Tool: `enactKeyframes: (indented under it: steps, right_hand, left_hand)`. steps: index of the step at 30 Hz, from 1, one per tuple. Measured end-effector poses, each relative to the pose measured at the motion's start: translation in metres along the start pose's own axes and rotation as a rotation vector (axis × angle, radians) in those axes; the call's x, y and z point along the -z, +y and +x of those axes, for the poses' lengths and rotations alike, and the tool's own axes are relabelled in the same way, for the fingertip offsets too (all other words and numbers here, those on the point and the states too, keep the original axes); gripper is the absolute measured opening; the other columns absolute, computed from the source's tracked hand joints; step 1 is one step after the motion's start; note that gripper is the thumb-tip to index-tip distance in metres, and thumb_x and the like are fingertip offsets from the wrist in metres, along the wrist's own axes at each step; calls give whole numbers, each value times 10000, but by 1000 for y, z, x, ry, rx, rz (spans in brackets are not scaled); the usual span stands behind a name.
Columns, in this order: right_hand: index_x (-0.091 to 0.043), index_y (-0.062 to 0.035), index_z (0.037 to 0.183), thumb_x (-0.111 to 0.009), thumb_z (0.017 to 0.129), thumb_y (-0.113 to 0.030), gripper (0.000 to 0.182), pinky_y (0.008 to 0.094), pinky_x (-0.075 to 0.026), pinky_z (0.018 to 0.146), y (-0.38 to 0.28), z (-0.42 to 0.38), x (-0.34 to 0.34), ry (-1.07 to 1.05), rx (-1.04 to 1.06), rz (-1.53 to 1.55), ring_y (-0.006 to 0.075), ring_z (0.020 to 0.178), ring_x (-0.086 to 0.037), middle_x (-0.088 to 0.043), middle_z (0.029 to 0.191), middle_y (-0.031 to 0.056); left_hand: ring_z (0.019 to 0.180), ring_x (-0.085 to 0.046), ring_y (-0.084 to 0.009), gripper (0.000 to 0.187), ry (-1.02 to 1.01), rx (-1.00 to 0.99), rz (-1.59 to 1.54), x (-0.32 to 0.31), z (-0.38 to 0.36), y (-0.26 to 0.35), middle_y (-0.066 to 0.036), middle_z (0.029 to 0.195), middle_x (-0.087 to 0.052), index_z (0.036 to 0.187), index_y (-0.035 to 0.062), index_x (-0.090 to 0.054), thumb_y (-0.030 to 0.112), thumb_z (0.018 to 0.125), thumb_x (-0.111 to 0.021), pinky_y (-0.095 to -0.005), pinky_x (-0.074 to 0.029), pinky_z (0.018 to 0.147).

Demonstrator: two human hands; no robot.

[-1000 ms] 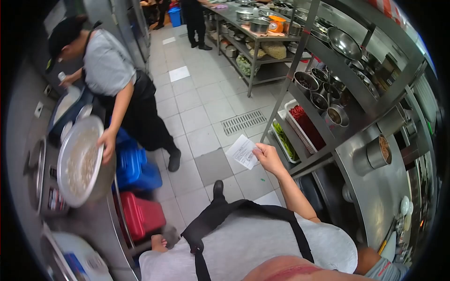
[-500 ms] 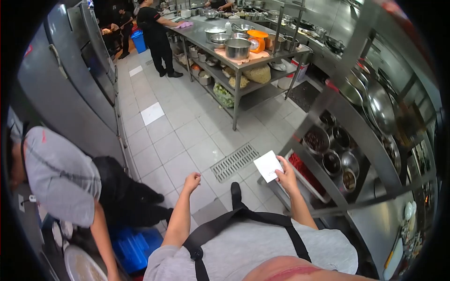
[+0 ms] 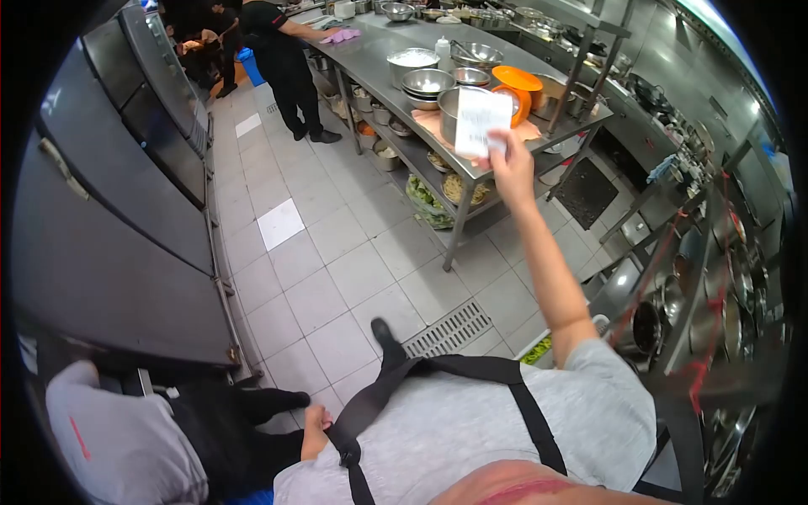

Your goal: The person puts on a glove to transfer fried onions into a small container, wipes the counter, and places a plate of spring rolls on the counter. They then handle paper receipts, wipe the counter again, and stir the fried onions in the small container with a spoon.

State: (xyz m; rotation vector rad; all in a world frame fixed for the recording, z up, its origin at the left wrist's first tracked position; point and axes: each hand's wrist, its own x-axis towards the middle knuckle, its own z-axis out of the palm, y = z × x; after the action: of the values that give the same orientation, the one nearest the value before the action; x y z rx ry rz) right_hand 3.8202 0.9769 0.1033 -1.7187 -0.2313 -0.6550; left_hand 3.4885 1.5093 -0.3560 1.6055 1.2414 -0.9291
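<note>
Right hand (image 3: 511, 164) raised at arm's length, fingers pinched on the lower edge of a slip of paper (image 3: 478, 120). The slip stands upright in the air, in front of the steel bench (image 3: 383, 59) as the camera sees it, not touching it. Left hand (image 3: 315, 421) low by the apron strap (image 3: 383, 396) at the waist, apparently curled; cannot tell whether it holds anything.

On the bench behind the slip: steel bowls (image 3: 426, 82), an orange lid (image 3: 516, 78), a white squeeze bottle (image 3: 443, 48). A person in black (image 3: 282, 42) works at the far end. A co-worker in a grey shirt (image 3: 118, 442) bends low at the left, just beside the wearer.

Risks, as I judge them:
- The grip is a light pinch on one edge, so a draught or a quick swing could pull the slip loose onto the tiled floor (image 3: 328, 244).
- The co-worker crouches close to the wearer's left side; a step that way could end in a bump.
- The floor drain (image 3: 449, 328) lies near the wearer's shoe (image 3: 383, 332), a possible trip point.

Against half a second ago: the right arm has gone from low near the rack to stretched out and up, slip with it. The left hand has dropped from mid-air to the waist. The view has swung toward the bench.
</note>
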Motion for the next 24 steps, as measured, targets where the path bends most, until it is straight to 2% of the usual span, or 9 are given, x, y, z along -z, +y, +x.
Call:
enactKeyframes:
  steps: [3,5,9,15,16,18,21,23,24]
  right_hand:
    - [-462,14,1090,-470,839,35,253,203,-483,582,10,85,-34,-86,137,-58,97,652,-582,-553,917,82]
    - [-469,7,1093,-474,841,41,254,199,-480,575,11,124,-55,-117,128,-34,91,658,-582,-551,924,72]
    - [-527,-58,1056,-517,797,55,282,247,-506,568,32,211,-79,-143,198,-148,92,619,-595,-617,809,70]
    - [-538,-124,1118,-535,762,59,400,278,-503,595,55,393,-64,-13,423,-494,120,604,-609,-637,888,108]
    - [-533,-152,1154,-524,801,32,398,246,-478,561,50,422,-60,39,468,-606,82,593,-576,-618,726,49]
    - [-521,-171,1189,-517,789,27,445,253,-473,553,56,490,-56,147,535,-646,93,601,-587,-595,659,51]
    - [-516,-161,1203,-498,792,-42,429,270,-477,548,67,575,-57,185,580,-795,111,622,-615,-643,737,73]
    - [-551,-65,1102,-520,734,-7,374,382,-470,665,71,629,-65,352,801,-747,286,743,-604,-620,851,180]
    - [-551,-65,1102,-520,734,-7,374,382,-470,665,73,662,-64,340,814,-732,286,743,-604,-620,851,180]
  left_hand:
    - [461,-538,-216,106,2,223,-47,32,25,35,-98,591,-553,778,47,-554,116,788,-475,-329,-427,415]
    - [428,-502,-207,107,284,-26,-200,38,48,93,-90,575,-539,733,45,-536,113,792,-478,-318,-406,387]
    - [474,-527,-168,70,153,-226,-225,51,63,250,-57,633,-544,811,79,-522,129,808,-474,-293,-399,395]
    - [514,-551,-133,119,58,-583,-86,34,17,492,-33,712,-572,910,89,-535,146,818,-486,-262,-398,411]
    - [525,-560,-135,130,53,-653,-47,27,15,517,-38,724,-577,921,82,-540,137,816,-486,-258,-400,412]
    - [537,-568,-137,142,54,-716,-30,18,19,554,-43,735,-583,932,76,-545,128,813,-487,-255,-401,412]
    - [539,-576,-141,152,52,-670,-55,13,27,573,-49,712,-582,920,50,-553,116,795,-495,-247,-401,407]
    - [514,-566,-143,172,79,-619,-96,20,8,577,-59,681,-582,907,38,-562,132,781,-494,-260,-408,403]
    - [501,-561,-145,182,86,-590,-118,19,2,570,-64,665,-581,900,32,-567,141,774,-494,-267,-412,401]
